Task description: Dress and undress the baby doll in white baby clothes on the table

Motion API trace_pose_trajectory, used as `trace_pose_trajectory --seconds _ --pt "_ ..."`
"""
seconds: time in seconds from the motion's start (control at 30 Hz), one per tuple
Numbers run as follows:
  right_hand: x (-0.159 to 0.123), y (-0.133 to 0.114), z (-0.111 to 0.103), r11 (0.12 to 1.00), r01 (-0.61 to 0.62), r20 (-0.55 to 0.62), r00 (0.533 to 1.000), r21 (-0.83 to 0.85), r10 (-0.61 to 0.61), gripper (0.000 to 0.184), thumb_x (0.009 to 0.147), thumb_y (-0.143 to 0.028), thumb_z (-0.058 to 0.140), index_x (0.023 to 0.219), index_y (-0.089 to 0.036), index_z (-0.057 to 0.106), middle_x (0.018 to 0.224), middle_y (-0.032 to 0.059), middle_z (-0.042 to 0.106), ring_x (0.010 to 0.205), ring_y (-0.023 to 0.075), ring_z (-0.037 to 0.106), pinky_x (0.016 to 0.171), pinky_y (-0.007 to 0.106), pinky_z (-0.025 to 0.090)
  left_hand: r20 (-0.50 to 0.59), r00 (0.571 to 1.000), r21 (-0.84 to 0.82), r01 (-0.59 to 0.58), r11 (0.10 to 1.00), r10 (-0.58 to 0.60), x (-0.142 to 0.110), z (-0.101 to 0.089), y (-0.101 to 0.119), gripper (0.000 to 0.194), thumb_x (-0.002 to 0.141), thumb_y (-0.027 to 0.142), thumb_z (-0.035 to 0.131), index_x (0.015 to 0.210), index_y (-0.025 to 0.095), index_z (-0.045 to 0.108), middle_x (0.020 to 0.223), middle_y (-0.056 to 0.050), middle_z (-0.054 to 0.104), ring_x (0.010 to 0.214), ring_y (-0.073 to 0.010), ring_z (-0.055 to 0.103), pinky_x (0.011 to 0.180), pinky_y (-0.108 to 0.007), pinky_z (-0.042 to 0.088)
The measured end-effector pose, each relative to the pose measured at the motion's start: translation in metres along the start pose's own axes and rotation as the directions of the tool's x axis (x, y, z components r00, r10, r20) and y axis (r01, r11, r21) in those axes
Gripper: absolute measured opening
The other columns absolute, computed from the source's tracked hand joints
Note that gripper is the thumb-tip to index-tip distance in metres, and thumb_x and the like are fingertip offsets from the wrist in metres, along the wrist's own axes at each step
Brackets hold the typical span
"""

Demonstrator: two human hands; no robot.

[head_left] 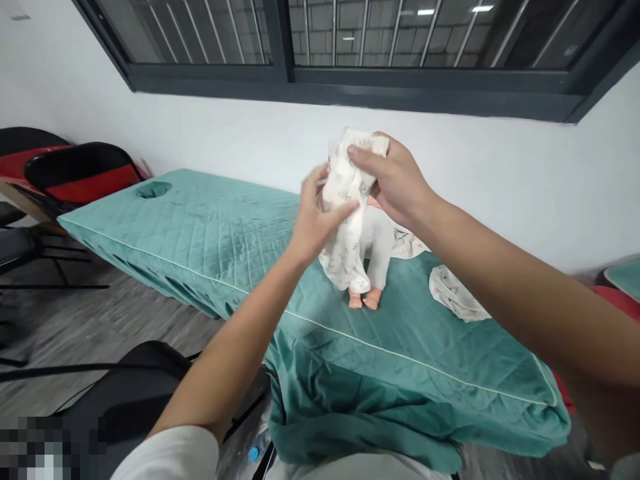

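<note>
Small white baby pants (345, 180) with a faint print hang folded between my two hands, above the bed. My left hand (317, 217) grips them by the side, its thumb across the front. At the top edge, my right hand (395, 173) pinches the cloth between thumb and fingers. Behind the pants a baby doll (379, 250) lies on the bed, its pale legs and bare feet pointing toward me. The pants and my hands hide most of its upper body.
The bed (225, 220) has a green quilted cover and a face hole at its left end. A printed cloth (457, 293) lies right of the doll, and another cloth (407, 245) beside it. Chairs (85, 173) stand left; a dark chair (135, 387) is near my left arm.
</note>
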State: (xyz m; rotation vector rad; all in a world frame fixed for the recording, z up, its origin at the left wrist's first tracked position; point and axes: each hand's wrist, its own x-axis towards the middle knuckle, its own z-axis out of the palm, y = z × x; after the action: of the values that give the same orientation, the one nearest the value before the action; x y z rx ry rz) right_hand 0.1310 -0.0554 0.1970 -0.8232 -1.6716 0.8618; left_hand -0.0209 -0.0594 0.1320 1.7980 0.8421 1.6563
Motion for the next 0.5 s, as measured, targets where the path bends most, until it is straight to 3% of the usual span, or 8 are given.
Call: trace_pose_trajectory --seconds 0.1,0.17,0.23,0.3,0.4,0.43,0.5 --pt "0.016 0.023 -0.005 1.000 -0.002 -0.016 1.000 0.012 0.002 0.050 0.086 -0.068 0.057 0.109 -0.026 0.047 0.109 0.0021 0.059 0.111 0.0241 0.060 0.092 0.043 0.054 0.076 0.965 0.127 0.240 0.963 -0.250 -0.027 0.005 -0.035 0.049 0.077 0.043 0.075 0.118 0.020 0.060 0.119 -0.009 0.066 0.113 -0.0306 0.061 0.099 -0.046 0.049" --pt "0.027 0.049 -0.014 0.999 -0.036 -0.025 0.999 -0.009 0.036 0.046 0.089 -0.066 0.054 0.111 -0.027 0.046 0.111 0.0022 0.059 0.110 0.0232 0.061 0.090 0.042 0.054 0.055 0.940 0.171 0.323 0.931 -0.336 -0.042 0.004 -0.050 0.036 0.082 0.040 0.069 0.110 0.019 0.064 0.110 -0.008 0.069 0.106 -0.0295 0.064 0.096 -0.046 0.050" --pt "0.038 0.083 -0.027 0.991 -0.123 -0.033 0.992 -0.046 0.121 0.044 0.090 -0.064 0.054 0.113 -0.028 0.045 0.113 0.0034 0.059 0.108 0.0230 0.062 0.089 0.041 0.056 -0.054 0.957 0.202 0.289 0.936 -0.284 -0.051 -0.001 -0.058 0.027 0.083 0.035 0.066 0.105 0.019 0.064 0.108 -0.007 0.067 0.106 -0.0276 0.063 0.097 -0.045 0.050" --pt "0.047 0.121 -0.041 0.962 -0.245 -0.078 0.968 -0.123 0.237 0.046 0.089 -0.061 0.055 0.120 -0.029 0.042 0.120 0.0064 0.058 0.111 0.0240 0.061 0.091 0.042 0.056 -0.156 0.978 0.255 0.179 0.950 -0.142 -0.054 -0.007 -0.061 0.026 0.081 0.031 0.067 0.105 0.020 0.063 0.117 -0.007 0.062 0.115 -0.0269 0.059 0.103 -0.044 0.046" --pt "0.055 0.177 -0.063 0.837 -0.394 -0.203 0.918 -0.379 0.340 0.059 0.087 -0.054 0.058 0.132 -0.023 0.037 0.135 0.0156 0.050 0.124 0.0280 0.055 0.103 0.045 0.049 -0.184 0.983 0.372 0.061 0.926 0.009 -0.049 -0.012 -0.063 0.031 0.077 0.028 0.070 0.105 0.019 0.059 0.131 -0.010 0.053 0.127 -0.0278 0.051 0.111 -0.045 0.041" --pt "0.056 0.194 -0.070 0.769 -0.419 -0.236 0.908 -0.482 0.347 0.063 0.086 -0.051 0.060 0.135 -0.020 0.035 0.140 0.0186 0.046 0.129 0.0297 0.051 0.108 0.046 0.045 -0.177 0.984 0.408 0.091 0.908 -0.019 -0.046 -0.013 -0.067 0.029 0.077 0.028 0.069 0.103 0.020 0.059 0.127 -0.009 0.055 0.123 -0.0272 0.053 0.108 -0.044 0.043" --pt "0.057 0.225 -0.085 0.619 -0.464 -0.279 0.883 -0.633 0.377 0.071 0.083 -0.050 0.061 0.139 -0.015 0.034 0.145 0.0228 0.041 0.135 0.0338 0.044 0.113 0.049 0.038 -0.152 0.967 0.475 0.253 0.843 -0.204 -0.041 -0.010 -0.079 0.021 0.081 0.034 0.067 0.095 0.021 0.058 0.107 -0.007 0.064 0.106 -0.0259 0.062 0.096 -0.043 0.049"
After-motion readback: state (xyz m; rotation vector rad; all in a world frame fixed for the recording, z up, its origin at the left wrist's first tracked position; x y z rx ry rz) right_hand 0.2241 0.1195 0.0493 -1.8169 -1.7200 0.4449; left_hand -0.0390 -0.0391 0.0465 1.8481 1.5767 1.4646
